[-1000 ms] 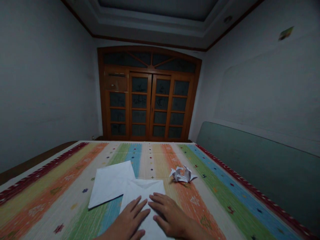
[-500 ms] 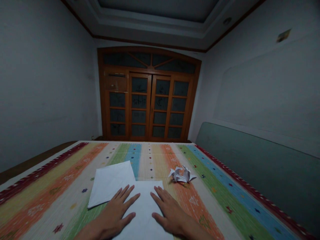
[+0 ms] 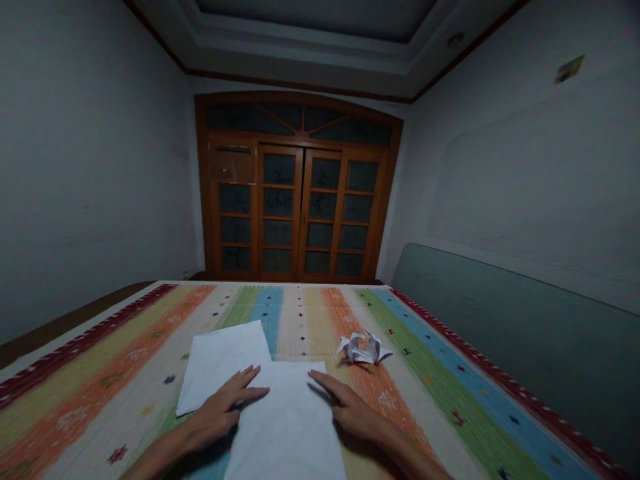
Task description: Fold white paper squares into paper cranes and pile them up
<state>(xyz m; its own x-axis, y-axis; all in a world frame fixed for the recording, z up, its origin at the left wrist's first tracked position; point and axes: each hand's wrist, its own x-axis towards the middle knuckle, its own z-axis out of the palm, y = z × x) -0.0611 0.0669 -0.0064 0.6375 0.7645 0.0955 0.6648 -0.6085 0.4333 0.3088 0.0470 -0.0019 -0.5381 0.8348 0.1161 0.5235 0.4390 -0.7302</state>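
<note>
The person's two hands work at a white sheet of paper (image 3: 290, 433) that lies flat on a striped tablecloth (image 3: 425, 383), directly in front of the body, its near end cut off by the bottom of the view. The left hand (image 3: 223, 407) is loosely spread, palm down, over the left edge of this sheet: its index finger points inward across the paper, two more fingertips reach toward the far left corner, and the thumb is tucked lower down beside the edge. The right hand (image 3: 353, 410) lies at the opposite edge, its index finger stretched out to the far right corner and its thumb held apart, near the paper's side; the remaining fingers are mostly hidden, so how they are bent cannot be told. Neither hand visibly pinches the paper. A second white paper (image 3: 220, 363) lies farther off and to the left, turned at an angle, its right corner meeting the first sheet; which of the two is on top there cannot be told. To the right, well apart from the hands, a cluster of folded paper (image 3: 366, 349) with pointed tips sits across the orange and cream stripes. Beyond the table's far end stands a wooden double door (image 3: 303, 213) with dark panes held in its frame, and a pale green panel (image 3: 500, 320) runs along the right wall.
</note>
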